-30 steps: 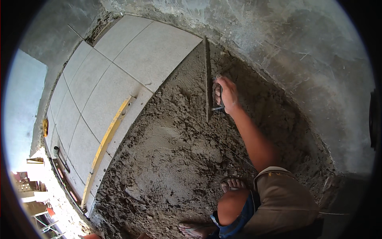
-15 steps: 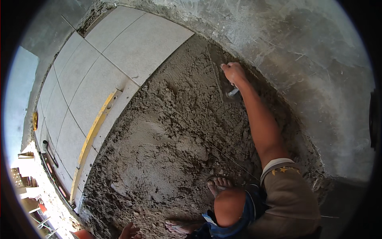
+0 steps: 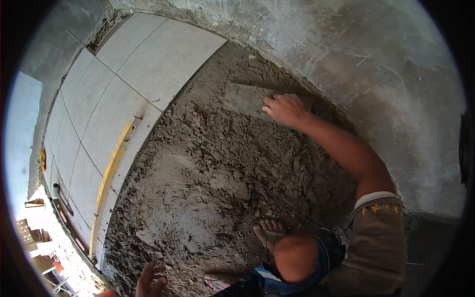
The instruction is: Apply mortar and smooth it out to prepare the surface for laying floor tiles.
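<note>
My right hand is closed round the handle of a flat plastering trowel. The blade lies on the wet mortar bed, pointing left toward the tile edge; the hand covers the handle. Low in the picture, my left hand hovers over the mortar near my foot. Its fingers are loosely bent and apart, with nothing visible in them.
Large pale floor tiles lie on the left, carrying a yellow spirit level along their near edge. A thin string crosses the mortar. A bare concrete wall bounds the right side. My bare foot stands in the mortar.
The trowel has turned from pointing away to lying crosswise, its blade swung left. My right hand has moved slightly down and left. More of my left hand has come into view.
</note>
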Demonstrator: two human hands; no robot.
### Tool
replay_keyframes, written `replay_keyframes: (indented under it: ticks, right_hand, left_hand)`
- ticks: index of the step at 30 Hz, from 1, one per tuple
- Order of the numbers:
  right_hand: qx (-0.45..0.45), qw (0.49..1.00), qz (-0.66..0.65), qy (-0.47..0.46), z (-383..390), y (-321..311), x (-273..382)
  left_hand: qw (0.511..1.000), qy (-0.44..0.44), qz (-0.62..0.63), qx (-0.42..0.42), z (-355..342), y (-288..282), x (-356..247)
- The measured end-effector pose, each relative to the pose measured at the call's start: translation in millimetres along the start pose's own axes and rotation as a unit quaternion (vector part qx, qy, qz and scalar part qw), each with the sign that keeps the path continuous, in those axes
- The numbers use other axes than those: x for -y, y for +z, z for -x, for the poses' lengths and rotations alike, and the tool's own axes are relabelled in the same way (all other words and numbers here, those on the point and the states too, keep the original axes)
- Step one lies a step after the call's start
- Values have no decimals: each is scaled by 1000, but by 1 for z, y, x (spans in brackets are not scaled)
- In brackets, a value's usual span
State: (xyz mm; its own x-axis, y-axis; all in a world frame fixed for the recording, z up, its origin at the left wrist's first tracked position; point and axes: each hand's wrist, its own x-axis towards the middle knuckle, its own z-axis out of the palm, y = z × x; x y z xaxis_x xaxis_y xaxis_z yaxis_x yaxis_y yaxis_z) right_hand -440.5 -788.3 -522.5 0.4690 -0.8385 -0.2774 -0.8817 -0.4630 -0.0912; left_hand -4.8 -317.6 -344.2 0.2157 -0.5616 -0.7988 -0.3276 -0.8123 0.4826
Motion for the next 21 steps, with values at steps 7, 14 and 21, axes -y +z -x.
replay_keyframes:
  ticks: [7, 14, 21]
  right_hand:
    - [-66, 992, -10, 111, -83, -25, -35]
    - [10, 994, -28, 107, -31, -29, -83]
    - [-63, 985, -127, 93, -1, -37, -126]
  left_hand:
    - [995, 4, -100, 21, -22, 9, -20]
    - [998, 33, -1, 45, 6, -4, 30]
    - [999, -28, -20, 4, 34, 0, 55]
